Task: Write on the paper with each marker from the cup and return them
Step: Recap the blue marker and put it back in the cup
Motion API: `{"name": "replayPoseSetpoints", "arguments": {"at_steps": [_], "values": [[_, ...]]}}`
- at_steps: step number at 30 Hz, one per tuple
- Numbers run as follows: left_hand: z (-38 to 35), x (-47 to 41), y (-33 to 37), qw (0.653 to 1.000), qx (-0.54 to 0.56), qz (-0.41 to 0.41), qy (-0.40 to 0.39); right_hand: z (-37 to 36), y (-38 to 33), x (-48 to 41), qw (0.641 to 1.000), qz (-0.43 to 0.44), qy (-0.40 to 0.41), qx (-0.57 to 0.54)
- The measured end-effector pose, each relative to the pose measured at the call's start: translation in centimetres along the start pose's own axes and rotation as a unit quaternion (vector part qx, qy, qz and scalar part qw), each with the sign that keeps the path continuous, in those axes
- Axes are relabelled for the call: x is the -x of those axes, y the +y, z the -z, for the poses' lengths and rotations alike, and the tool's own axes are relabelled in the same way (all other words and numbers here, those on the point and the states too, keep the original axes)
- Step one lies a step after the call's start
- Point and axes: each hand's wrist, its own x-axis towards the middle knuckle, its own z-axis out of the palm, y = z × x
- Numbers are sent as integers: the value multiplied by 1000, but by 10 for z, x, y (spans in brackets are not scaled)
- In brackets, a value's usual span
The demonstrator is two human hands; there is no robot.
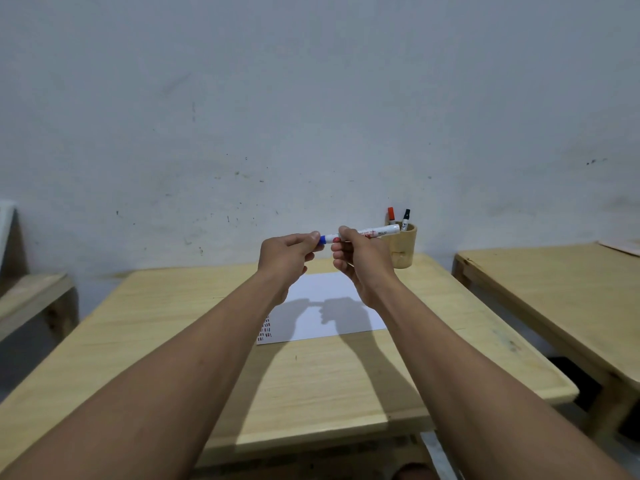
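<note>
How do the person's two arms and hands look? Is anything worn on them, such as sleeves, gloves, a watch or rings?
Both forearms are bare along their whole visible length: no sleeves reach into the picture. The left hand and the right hand wear no gloves. No watch, bracelet or ring shows on the wrists or on the fingers that are visible.

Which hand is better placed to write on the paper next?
Probably the right hand: it grips the white barrel of the blue-capped marker, while the left hand pinches only its cap end.
</note>
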Motion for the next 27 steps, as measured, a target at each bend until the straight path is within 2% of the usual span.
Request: {"name": "replayPoseSetpoints", "arguments": {"at_steps": [5,9,14,20,24,27], "values": [[-6,-3,-1,999,-33,-42,11,6,0,0,1000,-27,13,2],[-14,-2,1,991,-77,-100,34,6,0,-3,990,-81,48,-109],[-32,3,10,972,-145,-171,69,3,6,-11,988,-2,141,-62],[-52,-8,28,954,-195,-212,83,19,-16,-8,982,36,78,166],[-72,-18,41,944,-227,-228,68,43,-28,-21,939,85,57,328],[-91,-30,40,945,-231,-221,65,63,-39,-42,907,140,74,390]]}}
